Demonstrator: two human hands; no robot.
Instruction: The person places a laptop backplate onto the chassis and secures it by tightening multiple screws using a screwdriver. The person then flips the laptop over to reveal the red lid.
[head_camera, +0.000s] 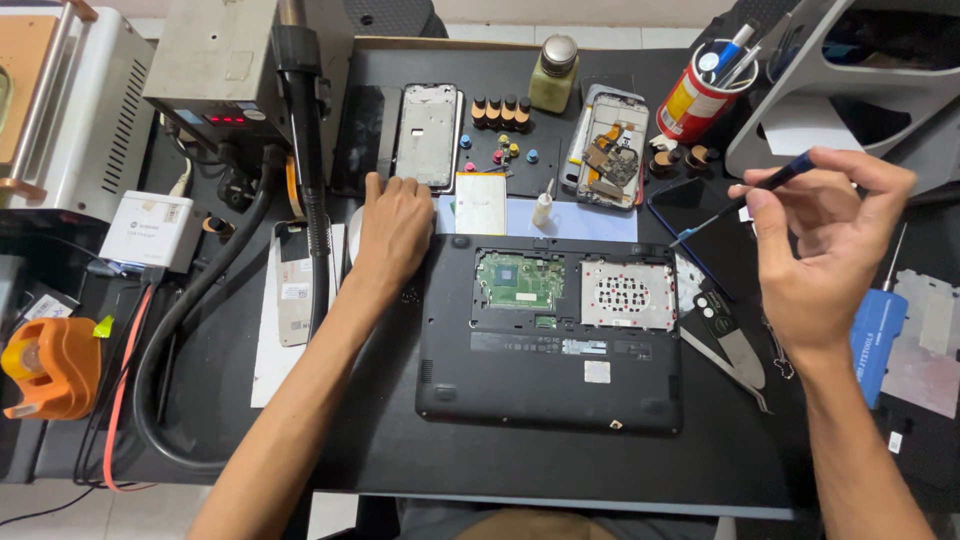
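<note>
A black laptop (545, 385) lies upside down in front of me, its panel off, showing a green circuit board (520, 280) and a perforated metal plate (628, 294). My left hand (393, 228) rests palm down on the black mat at the laptop's far left corner, fingers together, holding nothing. My right hand (835, 240) is raised to the right of the laptop and pinches a thin blue-and-black tool (745, 202) whose tip points down-left toward the laptop's far right corner.
A phone frame (427, 135), small bottles (500, 110), a dismantled phone (610, 150) and a red cup of pens (700, 95) line the back. A hot-air station (215, 65) with a black hose (305, 150) stands at left. Tweezers (735, 360) and a blue driver (878, 335) lie at right.
</note>
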